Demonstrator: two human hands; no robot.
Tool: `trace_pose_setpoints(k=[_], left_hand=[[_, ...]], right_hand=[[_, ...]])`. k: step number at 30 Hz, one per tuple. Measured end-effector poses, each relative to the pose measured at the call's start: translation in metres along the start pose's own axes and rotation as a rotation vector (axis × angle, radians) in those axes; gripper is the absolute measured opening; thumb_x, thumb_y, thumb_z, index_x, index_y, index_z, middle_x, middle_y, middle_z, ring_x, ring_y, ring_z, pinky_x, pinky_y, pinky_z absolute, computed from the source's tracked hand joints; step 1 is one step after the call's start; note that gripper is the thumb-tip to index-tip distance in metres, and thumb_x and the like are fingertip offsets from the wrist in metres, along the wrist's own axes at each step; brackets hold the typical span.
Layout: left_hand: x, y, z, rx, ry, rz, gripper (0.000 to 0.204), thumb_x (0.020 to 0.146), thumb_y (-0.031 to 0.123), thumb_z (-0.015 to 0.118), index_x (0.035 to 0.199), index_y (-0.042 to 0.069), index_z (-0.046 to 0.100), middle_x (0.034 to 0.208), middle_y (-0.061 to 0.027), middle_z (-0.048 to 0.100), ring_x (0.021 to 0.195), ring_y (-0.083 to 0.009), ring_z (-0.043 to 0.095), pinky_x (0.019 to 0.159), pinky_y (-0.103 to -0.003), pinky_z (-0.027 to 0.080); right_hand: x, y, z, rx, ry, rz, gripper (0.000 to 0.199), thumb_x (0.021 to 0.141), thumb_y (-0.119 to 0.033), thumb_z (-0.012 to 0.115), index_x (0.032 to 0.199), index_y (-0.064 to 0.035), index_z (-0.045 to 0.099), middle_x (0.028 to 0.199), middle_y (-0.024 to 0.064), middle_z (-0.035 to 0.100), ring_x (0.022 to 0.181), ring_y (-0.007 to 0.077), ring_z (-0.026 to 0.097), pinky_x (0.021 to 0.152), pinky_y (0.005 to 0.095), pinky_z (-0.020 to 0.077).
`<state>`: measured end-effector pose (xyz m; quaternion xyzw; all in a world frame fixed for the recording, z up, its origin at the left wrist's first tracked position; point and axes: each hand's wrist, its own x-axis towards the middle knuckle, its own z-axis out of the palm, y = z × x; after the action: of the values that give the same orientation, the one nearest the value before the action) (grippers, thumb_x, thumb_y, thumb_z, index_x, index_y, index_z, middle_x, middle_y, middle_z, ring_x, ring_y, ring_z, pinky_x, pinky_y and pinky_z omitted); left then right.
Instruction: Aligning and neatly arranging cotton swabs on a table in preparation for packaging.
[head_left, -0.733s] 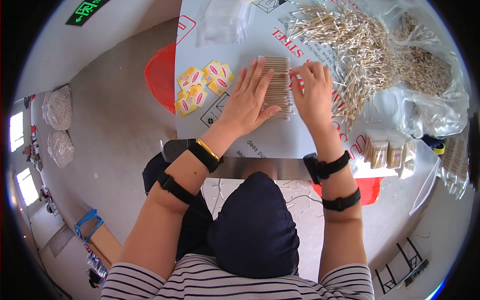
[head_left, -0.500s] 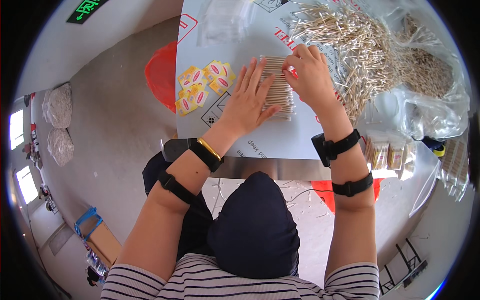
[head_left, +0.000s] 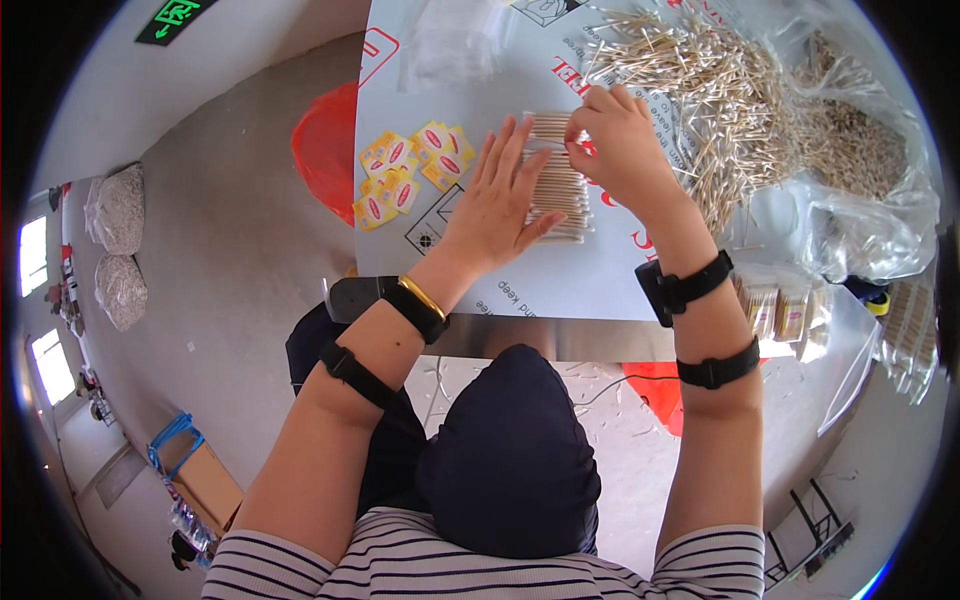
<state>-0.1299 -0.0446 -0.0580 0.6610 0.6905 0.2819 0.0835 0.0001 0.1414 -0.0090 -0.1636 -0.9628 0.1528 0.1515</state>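
Note:
A row of cotton swabs (head_left: 562,190) lies side by side on the table, their sticks running left to right. My left hand (head_left: 492,195) rests flat over the left ends of the row, fingers stretched and thumb spread. At the right ends, toward the far part of the row, my right hand (head_left: 620,145) is closed in a pinch on a cotton swab, mostly hidden by the fingers. A narrow gap shows in the row beside this pinch. Just beyond my right hand spreads a big loose pile of cotton swabs (head_left: 725,90).
Yellow and white cards (head_left: 390,180) lie left of my left hand. Clear plastic bags (head_left: 455,45) sit at the far left of the table (head_left: 400,255). A plastic sack of swabs (head_left: 855,150) and filled packs (head_left: 790,310) stand at the right. Red stools (head_left: 325,155) show beside the table.
My right forearm has swung slightly to the right, while its pinching fingers stay by the row's right ends. The left hand stays spread on the row, almost unmoved.

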Motion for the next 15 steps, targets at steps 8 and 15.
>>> trace_pose_setpoints(k=[8,15], left_hand=[[-0.003,-0.001,-0.008,-0.208,0.200,-0.017,0.062,0.104,0.038,0.061,0.155,0.007,0.043,0.172,-0.0244,0.026,0.159,-0.0487,0.027,0.127,-0.058,0.028],[-0.002,-0.001,-0.008,-0.135,0.180,-0.007,0.059,0.108,0.044,0.057,0.152,0.007,0.045,0.170,-0.0220,0.031,0.157,-0.0475,0.030,0.127,-0.057,0.030]], right_hand=[[-0.064,-0.031,-0.044,1.252,-0.047,0.642,0.018,0.099,-0.015,0.075,0.109,-0.0007,0.073,0.110,0.0013,0.072,0.101,0.0082,0.061,0.095,0.0271,0.0459],[-0.119,-0.078,-0.056,1.987,0.088,0.574,0.016,0.102,-0.016,0.072,0.112,-0.0039,0.072,0.108,-0.0016,0.069,0.103,0.0096,0.059,0.097,0.0285,0.0446]])
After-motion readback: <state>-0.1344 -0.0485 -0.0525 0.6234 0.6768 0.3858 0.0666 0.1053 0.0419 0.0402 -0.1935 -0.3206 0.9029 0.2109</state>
